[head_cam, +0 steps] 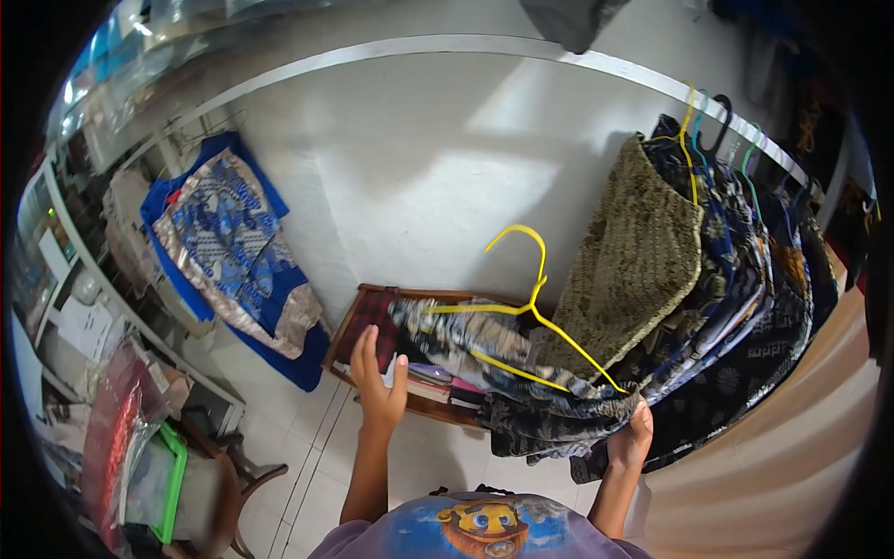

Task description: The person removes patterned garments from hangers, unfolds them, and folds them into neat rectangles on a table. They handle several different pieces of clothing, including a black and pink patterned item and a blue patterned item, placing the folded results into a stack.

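Note:
My right hand (632,433) grips the gathered waistband of a dark patterned garment (559,423) in black, grey and beige. A yellow plastic hanger (536,302) slants over the garment, hook up. Its right end meets the waistband beside my right hand, and part of its lower bar shows above the cloth. The hanger's left arm lies across the garment's grey and beige folds. Raised to the left, my left hand (377,402) has its fingers apart and holds nothing. It is nearest to a dark red checked cloth (367,328) and the garment's left end.
A white rail (461,45) spans the wall. Several patterned garments (635,258) hang at right beside a beige curtain (761,454). A blue patterned garment (237,216) hangs at left. Below stands a wooden case (332,356) with books (429,388); a chair (220,482) is lower left.

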The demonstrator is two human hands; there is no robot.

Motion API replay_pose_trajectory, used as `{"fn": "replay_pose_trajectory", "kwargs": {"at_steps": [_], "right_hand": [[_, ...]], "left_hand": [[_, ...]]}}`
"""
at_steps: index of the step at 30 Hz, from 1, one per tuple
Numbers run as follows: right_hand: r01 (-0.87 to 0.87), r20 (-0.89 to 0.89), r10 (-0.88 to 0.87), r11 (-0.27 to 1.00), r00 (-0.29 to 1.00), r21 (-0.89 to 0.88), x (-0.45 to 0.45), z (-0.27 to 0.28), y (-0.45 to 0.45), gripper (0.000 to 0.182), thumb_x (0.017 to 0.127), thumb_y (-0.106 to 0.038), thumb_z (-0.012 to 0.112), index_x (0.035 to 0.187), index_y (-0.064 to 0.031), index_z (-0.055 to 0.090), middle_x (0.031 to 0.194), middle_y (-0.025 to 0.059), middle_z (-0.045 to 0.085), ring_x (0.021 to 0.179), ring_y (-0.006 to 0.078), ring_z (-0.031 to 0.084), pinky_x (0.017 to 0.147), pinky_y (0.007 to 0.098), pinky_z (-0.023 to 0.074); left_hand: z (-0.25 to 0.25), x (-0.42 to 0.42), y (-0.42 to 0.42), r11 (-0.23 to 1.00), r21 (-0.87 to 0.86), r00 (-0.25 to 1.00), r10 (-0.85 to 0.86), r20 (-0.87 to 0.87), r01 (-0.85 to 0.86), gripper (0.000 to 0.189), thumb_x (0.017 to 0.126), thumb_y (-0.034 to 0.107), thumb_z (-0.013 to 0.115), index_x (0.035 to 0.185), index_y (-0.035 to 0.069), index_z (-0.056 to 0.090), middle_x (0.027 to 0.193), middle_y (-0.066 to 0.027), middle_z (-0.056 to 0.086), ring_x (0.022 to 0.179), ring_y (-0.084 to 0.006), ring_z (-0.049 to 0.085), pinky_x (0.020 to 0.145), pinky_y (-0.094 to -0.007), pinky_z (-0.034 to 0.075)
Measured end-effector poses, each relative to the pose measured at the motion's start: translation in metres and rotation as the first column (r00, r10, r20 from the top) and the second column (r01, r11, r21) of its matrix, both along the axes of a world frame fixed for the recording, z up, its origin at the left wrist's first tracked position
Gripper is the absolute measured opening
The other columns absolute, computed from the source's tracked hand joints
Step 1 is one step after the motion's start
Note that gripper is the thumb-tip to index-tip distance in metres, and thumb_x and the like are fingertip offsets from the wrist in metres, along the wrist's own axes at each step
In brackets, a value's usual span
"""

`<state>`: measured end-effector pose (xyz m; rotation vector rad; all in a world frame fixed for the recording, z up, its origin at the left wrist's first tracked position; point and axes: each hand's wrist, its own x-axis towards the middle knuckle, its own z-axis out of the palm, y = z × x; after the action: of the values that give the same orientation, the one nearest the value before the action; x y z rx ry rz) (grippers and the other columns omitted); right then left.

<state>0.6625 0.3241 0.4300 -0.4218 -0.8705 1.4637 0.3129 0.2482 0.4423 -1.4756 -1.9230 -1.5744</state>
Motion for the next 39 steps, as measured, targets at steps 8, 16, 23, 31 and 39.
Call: {"fn": "replay_pose_trajectory", "kwargs": {"at_steps": [8,16,23,31,39], "right_hand": [[-0.041,0.187,0.050,0.998,0.981,-0.054,-0.038,-0.009,0.003,0.032,0.086,-0.031,0.056,0.090,0.0015,0.058,0.101,0.0063,0.050,0.097,0.0171,0.048,0.089,0.0303,0.0343],[-0.476,0.320,0.440,0.878,0.839,0.041,-0.121,-0.005,-0.016,0.030,0.089,-0.030,0.052,0.087,0.0006,0.055,0.100,0.0067,0.049,0.088,0.0137,0.047,0.083,0.0270,0.0350],[-0.701,0.331,0.654,0.712,0.680,0.034,-0.195,-0.032,-0.060,0.031,0.092,-0.030,0.047,0.087,0.0000,0.055,0.100,0.0076,0.051,0.093,0.0153,0.047,0.087,0.0282,0.0326],[-0.815,0.413,0.753,0.578,0.512,-0.042,-0.294,-0.069,-0.128,0.029,0.095,-0.024,0.043,0.102,0.0015,0.055,0.105,0.0048,0.052,0.101,0.0119,0.046,0.090,0.0255,0.0328],[-0.881,0.270,0.861,0.466,0.431,-0.079,-0.378,-0.070,-0.206,0.026,0.096,-0.020,0.043,0.100,0.0016,0.057,0.097,0.0035,0.058,0.092,0.0102,0.051,0.085,0.0230,0.0369]], "left_hand": [[-0.017,-0.036,-0.096,0.954,-0.294,0.996,0.044,-0.079,-0.065,0.029,0.082,0.010,0.050,0.109,0.003,0.050,0.101,-0.0134,0.053,0.100,-0.0296,0.048,0.097,-0.0463,0.023],[-0.030,-0.008,-0.175,0.954,-0.275,0.992,0.128,0.000,-0.123,0.012,0.085,0.014,0.051,0.085,0.003,0.052,0.076,-0.0118,0.052,0.078,-0.0287,0.050,0.083,-0.0414,0.029],[-0.035,0.000,-0.255,0.942,-0.184,0.937,0.310,0.159,-0.281,0.011,0.084,0.012,0.054,0.086,0.001,0.054,0.074,-0.0125,0.052,0.070,-0.0289,0.042,0.071,-0.0376,0.035],[-0.023,0.013,-0.375,0.830,-0.275,0.822,0.540,0.180,-0.485,0.018,0.082,0.016,0.057,0.076,-0.001,0.056,0.068,-0.0128,0.053,0.068,-0.0268,0.047,0.063,-0.0352,0.039],[-0.042,0.039,-0.469,0.639,-0.194,0.592,0.766,0.251,-0.744,0.011,0.079,0.011,0.058,0.078,0.000,0.059,0.069,-0.0135,0.056,0.065,-0.0279,0.047,0.061,-0.0366,0.040]]}}
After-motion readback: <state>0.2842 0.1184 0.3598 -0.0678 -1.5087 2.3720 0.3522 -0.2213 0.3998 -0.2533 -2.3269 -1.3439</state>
